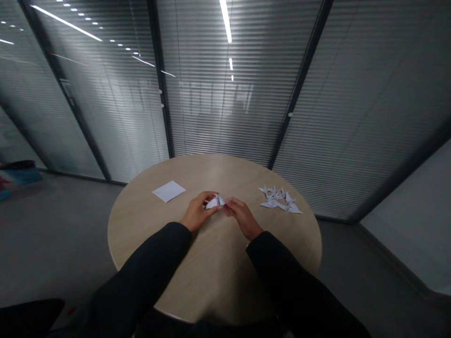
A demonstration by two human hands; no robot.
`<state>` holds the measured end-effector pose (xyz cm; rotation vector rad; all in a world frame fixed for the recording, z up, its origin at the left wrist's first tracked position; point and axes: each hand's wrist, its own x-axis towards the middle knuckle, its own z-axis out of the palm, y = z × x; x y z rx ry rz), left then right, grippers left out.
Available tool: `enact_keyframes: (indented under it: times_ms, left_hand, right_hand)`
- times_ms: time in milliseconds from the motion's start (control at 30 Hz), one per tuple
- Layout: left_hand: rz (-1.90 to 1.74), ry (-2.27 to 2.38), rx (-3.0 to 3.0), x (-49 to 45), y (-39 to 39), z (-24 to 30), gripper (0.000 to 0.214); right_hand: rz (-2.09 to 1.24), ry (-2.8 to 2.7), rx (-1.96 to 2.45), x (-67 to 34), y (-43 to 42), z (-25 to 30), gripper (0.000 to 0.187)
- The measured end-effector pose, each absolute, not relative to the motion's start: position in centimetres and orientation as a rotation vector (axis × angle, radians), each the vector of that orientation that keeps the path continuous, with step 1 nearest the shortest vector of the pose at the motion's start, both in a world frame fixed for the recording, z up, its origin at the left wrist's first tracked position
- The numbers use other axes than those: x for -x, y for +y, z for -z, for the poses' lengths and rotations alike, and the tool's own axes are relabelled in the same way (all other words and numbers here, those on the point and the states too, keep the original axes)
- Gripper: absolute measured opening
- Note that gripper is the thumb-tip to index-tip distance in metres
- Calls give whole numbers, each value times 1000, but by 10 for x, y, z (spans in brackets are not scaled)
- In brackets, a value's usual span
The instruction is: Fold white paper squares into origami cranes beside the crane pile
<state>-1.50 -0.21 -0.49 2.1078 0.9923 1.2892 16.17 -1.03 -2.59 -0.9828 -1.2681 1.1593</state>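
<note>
While the left hand (197,212) and the right hand (243,217) both pinch a small folded white paper crane (215,202) between their fingertips, the paper sits directly in front of the person, just above a round, wood-grain worktop (214,173). Neither hand is released; the fingers hide part of the folds, so whether this crane is complete cannot be told. Beyond the right hand lies a loose heap of finished-looking paper cranes (280,199), about five, overlapping too much for an exact count. Beyond the left hand lies one flat square sheet of white paper (168,191), the only unfolded piece in view. Dark sleeves (141,267) cover both forearms, and slatted blinds behind glass (225,108) stand past the worktop's far edge.
</note>
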Motion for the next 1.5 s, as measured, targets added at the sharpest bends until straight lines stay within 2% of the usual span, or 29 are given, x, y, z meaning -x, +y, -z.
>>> enact_keyframes:
  times_ms: [167, 333, 433, 600, 800, 1133, 1500]
  left_hand:
    - [-1288, 1102, -2159, 15, 3, 10, 34]
    - [-1276, 1127, -2246, 14, 5, 14, 27]
    - [-1240, 1087, -2261, 13, 4, 15, 27]
    - [-1173, 1017, -1957, 8, 4, 16, 45]
    - [-1082, 778, -1549, 7, 6, 15, 47]
    - [-1029, 812, -1579, 8, 14, 25, 42]
    - [-1028, 758, -1637, 7, 15, 27, 44]
  right_hand:
    - [-542, -1495, 1023, -158, -18, 18, 21]
    - [-330, -1673, 1016, -151, -25, 13, 15]
    - [-311, -1701, 1029, -151, -23, 16, 7]
    - [-297, -1647, 1062, -158, -15, 21, 14]
    - [-325, -1629, 1092, -163, -10, 24, 16]
    - [-373, -1657, 1063, -159, -13, 21, 11]
    - [-393, -1620, 1073, -159, -14, 19, 14]
